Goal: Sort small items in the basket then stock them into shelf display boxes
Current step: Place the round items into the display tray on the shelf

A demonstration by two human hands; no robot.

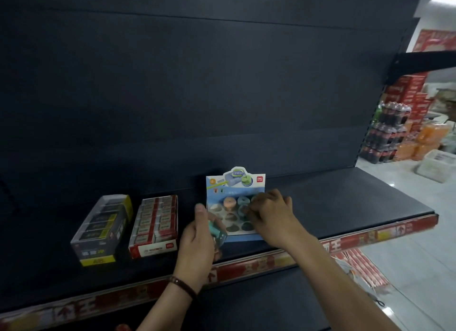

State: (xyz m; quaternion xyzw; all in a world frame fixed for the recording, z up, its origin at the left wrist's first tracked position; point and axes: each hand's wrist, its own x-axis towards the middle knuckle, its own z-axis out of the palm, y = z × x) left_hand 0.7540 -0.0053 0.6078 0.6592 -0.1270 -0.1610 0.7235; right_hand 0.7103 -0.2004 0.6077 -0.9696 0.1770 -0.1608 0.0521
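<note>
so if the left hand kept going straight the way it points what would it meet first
Likely the dark shelf back panel, just left of the blue cardboard display box; depth is unclear.

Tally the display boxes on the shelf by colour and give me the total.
Yellow and black box: 1
Red and white box: 1
Blue box: 1
Total: 3

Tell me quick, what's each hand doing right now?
Left hand: holds teal pieces.
Right hand: pinches a round piece in the box.
</note>
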